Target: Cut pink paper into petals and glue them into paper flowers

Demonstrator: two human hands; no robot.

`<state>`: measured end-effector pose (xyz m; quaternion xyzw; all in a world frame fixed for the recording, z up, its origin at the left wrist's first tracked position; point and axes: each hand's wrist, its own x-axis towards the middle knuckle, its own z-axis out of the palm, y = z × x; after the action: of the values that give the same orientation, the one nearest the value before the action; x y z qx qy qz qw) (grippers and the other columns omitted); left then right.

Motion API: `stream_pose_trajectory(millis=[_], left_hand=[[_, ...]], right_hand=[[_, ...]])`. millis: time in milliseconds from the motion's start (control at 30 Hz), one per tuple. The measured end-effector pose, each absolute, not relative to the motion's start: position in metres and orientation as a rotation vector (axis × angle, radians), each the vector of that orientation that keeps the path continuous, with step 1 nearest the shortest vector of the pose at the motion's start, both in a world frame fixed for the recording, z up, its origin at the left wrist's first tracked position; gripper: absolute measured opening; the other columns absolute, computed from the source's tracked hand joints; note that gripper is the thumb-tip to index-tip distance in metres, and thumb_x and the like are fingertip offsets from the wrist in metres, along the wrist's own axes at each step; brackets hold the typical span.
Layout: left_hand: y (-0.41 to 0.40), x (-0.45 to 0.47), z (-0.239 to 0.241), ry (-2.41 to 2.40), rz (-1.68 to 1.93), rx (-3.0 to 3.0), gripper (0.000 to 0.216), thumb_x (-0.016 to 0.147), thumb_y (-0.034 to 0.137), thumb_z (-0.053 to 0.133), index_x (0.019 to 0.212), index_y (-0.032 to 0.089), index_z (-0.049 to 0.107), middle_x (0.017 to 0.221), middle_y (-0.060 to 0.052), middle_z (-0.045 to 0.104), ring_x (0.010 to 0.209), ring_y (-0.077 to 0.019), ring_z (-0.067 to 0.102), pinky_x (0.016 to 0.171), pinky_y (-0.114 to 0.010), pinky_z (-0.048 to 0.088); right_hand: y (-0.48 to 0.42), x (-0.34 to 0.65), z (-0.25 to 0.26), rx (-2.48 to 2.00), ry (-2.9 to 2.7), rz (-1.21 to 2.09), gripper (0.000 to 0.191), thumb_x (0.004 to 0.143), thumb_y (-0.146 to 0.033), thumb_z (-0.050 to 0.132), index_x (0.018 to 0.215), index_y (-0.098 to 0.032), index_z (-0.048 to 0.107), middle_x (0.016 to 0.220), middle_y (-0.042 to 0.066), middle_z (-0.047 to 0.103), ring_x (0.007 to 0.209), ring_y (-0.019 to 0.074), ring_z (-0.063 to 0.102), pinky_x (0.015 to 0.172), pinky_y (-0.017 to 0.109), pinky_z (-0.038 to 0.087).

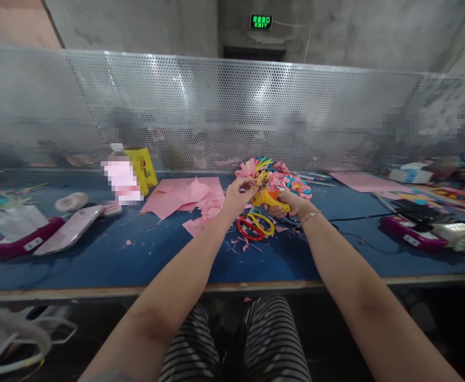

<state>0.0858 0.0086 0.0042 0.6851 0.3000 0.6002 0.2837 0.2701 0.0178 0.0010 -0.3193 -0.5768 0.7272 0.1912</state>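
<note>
Orange tool [271, 198]: probably a glue gun, held over the blue table [97, 260].
Right hand [294, 206]: fingers clenched round the tool.
Left hand [236, 193]: fingertips pinching a pink paper flower [246, 170].
Scissors [256, 225]: beneath both hands.

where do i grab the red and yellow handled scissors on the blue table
Probably by the handle loops, from above on the near side. The red and yellow handled scissors lie flat on the blue table, loops uncovered; blades hidden under the right hand gripping an orange-yellow tool and the left hand pinching a pink paper flower.
</note>
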Motion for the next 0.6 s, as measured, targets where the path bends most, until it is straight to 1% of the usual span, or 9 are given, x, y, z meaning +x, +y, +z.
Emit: stream_pose_trajectory(millis=[100, 233, 333, 433, 600], left_hand=[[0.0054, 0.0853, 0.0066, 0.862, 1.612, 1.873, 0.009, 0.068, 0.016, 0.057, 0.076, 0.013, 0.06, 0.075, -0.004, 0.061, 0.068, -0.0111, 0.055, 0.062, -0.023, 0.044], [0.0028, 0.0856, 0.0076, 0.915, 1.612, 1.934, 0.005, 0.07, 0.016, 0.055, 0.073, 0.014, 0.058, 0.074, -0.003, 0.06, 0.069, -0.0109, 0.055, 0.063, -0.022, 0.043], [0.003, 0.0859, 0.0072, 0.96, 1.599, 1.992, 0.006, 0.072, 0.015, 0.052, 0.073, 0.015, 0.058, 0.074, -0.002, 0.06, 0.07, -0.0111, 0.054, 0.064, -0.022, 0.042], [0.0038, 0.0857, 0.0066, 1.011, 1.605, 2.057, 0.009, 0.073, 0.013, 0.05, 0.073, 0.016, 0.058, 0.074, -0.001, 0.06, 0.07, -0.0109, 0.053, 0.065, -0.022, 0.042], [0.0036, 0.0861, 0.0057, 1.043, 1.637, 2.075, 0.011, 0.075, 0.013, 0.048, 0.073, 0.016, 0.058, 0.075, -0.002, 0.06, 0.07, -0.0113, 0.052, 0.065, -0.022, 0.04]], right_hand=[[0.0166, 0.2691, 0.0018, -0.904, -1.62, 2.035, 0.033, 0.083, -0.039, 0.03, 0.077, -0.012, 0.047, 0.039, -0.004, 0.035, 0.03, 0.0045, 0.027, 0.028, 0.014, 0.024], [0.0147, 0.2683, 0.0032, -0.924, -1.612, 2.013, 0.03, 0.082, -0.036, 0.031, 0.076, -0.012, 0.047, 0.038, -0.004, 0.035, 0.03, 0.0043, 0.027, 0.028, 0.013, 0.025], [0.0144, 0.2681, 0.003, -0.918, -1.604, 2.012, 0.025, 0.081, -0.033, 0.032, 0.076, -0.012, 0.046, 0.038, -0.004, 0.036, 0.03, 0.0045, 0.028, 0.028, 0.013, 0.024], [0.0152, 0.2671, 0.0027, -0.911, -1.577, 1.985, 0.023, 0.081, -0.033, 0.033, 0.075, -0.013, 0.045, 0.039, -0.004, 0.037, 0.03, 0.0046, 0.028, 0.028, 0.013, 0.025], [0.018, 0.2649, 0.0019, -0.965, -1.511, 1.937, 0.021, 0.081, -0.027, 0.029, 0.076, -0.014, 0.044, 0.038, -0.004, 0.036, 0.03, 0.0049, 0.026, 0.028, 0.013, 0.025]])
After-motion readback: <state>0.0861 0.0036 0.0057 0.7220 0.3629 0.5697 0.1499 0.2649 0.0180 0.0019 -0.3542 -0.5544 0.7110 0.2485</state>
